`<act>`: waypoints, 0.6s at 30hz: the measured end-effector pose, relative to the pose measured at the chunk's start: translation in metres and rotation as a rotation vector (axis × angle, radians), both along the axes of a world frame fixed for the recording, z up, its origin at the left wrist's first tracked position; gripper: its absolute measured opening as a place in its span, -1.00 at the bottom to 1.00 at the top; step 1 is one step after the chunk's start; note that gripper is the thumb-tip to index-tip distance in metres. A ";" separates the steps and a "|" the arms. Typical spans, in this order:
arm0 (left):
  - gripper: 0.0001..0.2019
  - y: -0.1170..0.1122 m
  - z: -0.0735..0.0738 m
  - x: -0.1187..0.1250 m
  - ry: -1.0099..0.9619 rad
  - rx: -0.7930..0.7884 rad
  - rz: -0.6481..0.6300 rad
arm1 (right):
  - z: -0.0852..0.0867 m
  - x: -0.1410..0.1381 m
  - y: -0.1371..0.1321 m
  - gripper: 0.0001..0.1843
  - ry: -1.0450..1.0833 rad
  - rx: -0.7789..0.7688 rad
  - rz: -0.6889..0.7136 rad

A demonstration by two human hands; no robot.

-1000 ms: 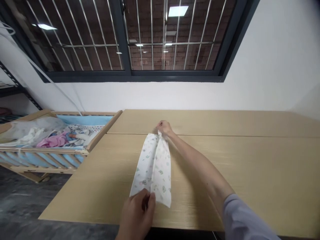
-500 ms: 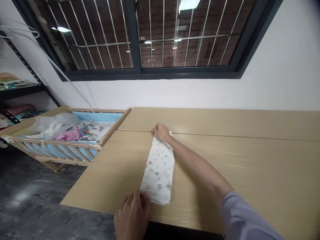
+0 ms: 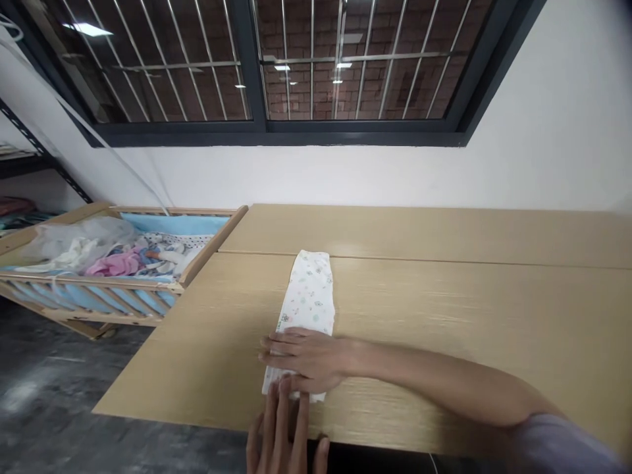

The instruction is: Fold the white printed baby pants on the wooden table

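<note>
A white cloth with small printed figures lies folded into a long narrow strip on the wooden table. Across its near part my right hand lies flat, fingers stretched out to the left. My left hand is at the near end of the cloth with its fingers spread, the fingertips touching the bottom edge close to my right hand. Part of the cloth's near end is hidden under both hands. Neither hand grips anything.
Left of the table stands a wooden crib with blue lining, holding pink and white cloths and a clear plastic bag. Behind are a white wall and a barred window. A black shelf stands at far left.
My right hand has let go of the cloth's far end and come down flat over its near part. My left hand has opened its fingers and shifted right at the near edge.
</note>
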State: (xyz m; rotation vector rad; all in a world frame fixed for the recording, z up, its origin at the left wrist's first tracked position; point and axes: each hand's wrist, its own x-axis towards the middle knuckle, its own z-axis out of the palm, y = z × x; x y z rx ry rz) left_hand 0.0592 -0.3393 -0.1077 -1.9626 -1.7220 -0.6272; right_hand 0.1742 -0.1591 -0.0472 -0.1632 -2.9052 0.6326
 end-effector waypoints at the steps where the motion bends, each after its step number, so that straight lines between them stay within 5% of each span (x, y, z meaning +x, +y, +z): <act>1: -0.37 -0.001 0.001 0.000 0.006 -0.008 0.004 | -0.003 0.000 0.009 -0.32 -0.013 -0.002 -0.022; 12: -0.42 0.000 0.009 -0.013 0.167 0.007 -0.040 | -0.024 0.012 0.196 -0.31 -0.091 0.073 -0.607; 15: -0.47 0.000 0.009 -0.012 0.199 0.021 -0.047 | -0.019 0.013 0.212 -0.35 -0.122 0.098 -0.641; 18: -0.52 0.001 0.013 -0.011 0.153 0.010 -0.020 | -0.009 0.011 0.197 -0.34 -0.072 0.128 -0.630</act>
